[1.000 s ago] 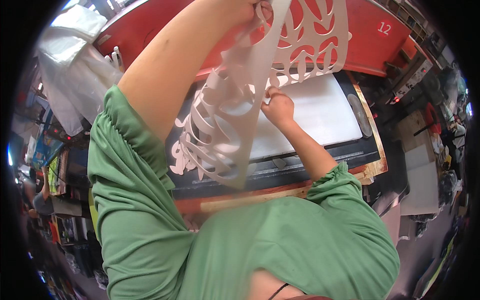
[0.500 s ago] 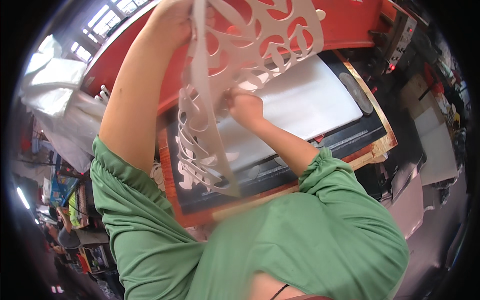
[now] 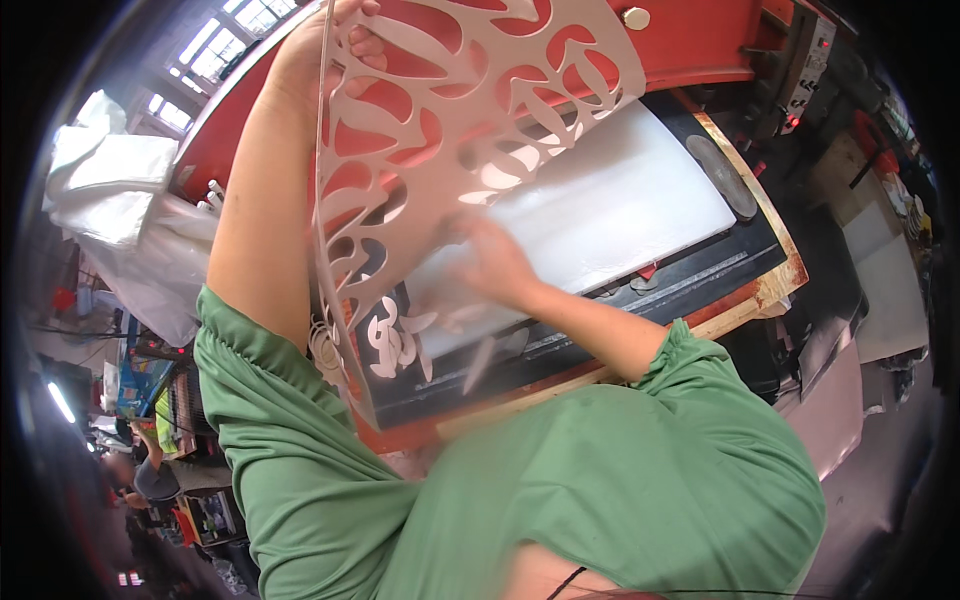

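Note:
Raised in my left hand (image 3: 340, 50) is a thin, pale pinkish sheet (image 3: 425, 190) cut through with leaf-shaped and curved openings. The fingers are closed on its upper left part, and the sheet hangs tilted over a thick white board (image 3: 620, 200). My right hand (image 3: 490, 262), smeared by motion, is over the board close to the sheet's lower edge; whether its fingers hold anything is unclear. Loose leaf-shaped offcuts (image 3: 390, 340) lie on the black bed (image 3: 590, 330) below the sheet, and one blurred piece (image 3: 480, 365) appears near the board's front edge.
A red machine body (image 3: 690, 50) rises behind the board. Wooden edging (image 3: 750, 300) borders the black bed. On the right is a control box with red lights (image 3: 800, 75); clear plastic wrapping (image 3: 120, 200) bulges at the left. A person (image 3: 155, 475) is far left.
My left hand has carried the sheet leftward, opening it flatter to view. My right hand has shifted slightly down, away from the sheet, and more offcuts show on the bed.

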### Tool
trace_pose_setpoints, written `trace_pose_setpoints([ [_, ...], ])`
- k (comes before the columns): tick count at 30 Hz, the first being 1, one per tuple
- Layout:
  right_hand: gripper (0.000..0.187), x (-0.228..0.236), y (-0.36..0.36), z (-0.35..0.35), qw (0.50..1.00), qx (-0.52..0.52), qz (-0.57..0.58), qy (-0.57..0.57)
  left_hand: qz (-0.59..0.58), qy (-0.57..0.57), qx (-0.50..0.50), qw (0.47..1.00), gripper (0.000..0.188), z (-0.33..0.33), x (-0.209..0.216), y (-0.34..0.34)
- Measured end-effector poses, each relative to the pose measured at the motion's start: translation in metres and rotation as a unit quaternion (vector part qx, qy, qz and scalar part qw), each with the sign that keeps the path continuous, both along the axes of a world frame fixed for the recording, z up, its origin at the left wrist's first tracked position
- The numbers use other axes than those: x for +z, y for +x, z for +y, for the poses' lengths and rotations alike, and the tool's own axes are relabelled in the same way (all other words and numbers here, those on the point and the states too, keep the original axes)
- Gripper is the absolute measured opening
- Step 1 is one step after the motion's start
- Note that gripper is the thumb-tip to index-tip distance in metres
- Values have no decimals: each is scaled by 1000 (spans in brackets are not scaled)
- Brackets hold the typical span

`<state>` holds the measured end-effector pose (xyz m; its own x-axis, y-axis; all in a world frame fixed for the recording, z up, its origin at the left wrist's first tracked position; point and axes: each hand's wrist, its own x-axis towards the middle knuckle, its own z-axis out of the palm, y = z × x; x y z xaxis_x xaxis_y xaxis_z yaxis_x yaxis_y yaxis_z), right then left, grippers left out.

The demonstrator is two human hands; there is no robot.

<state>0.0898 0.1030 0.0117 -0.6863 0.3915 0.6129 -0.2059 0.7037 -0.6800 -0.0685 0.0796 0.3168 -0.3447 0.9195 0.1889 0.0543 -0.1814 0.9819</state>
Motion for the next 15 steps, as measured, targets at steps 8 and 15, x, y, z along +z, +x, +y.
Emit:
trace_pose_setpoints([
  [8,73,45,-27,29,988,-148,-48,-26,-9,-34,86,996,29,2,-24,-12],
  [15,83,29,-30,29,982,-122,-146,10,-56,-77,194,976,43,-20,-56,-23],
])
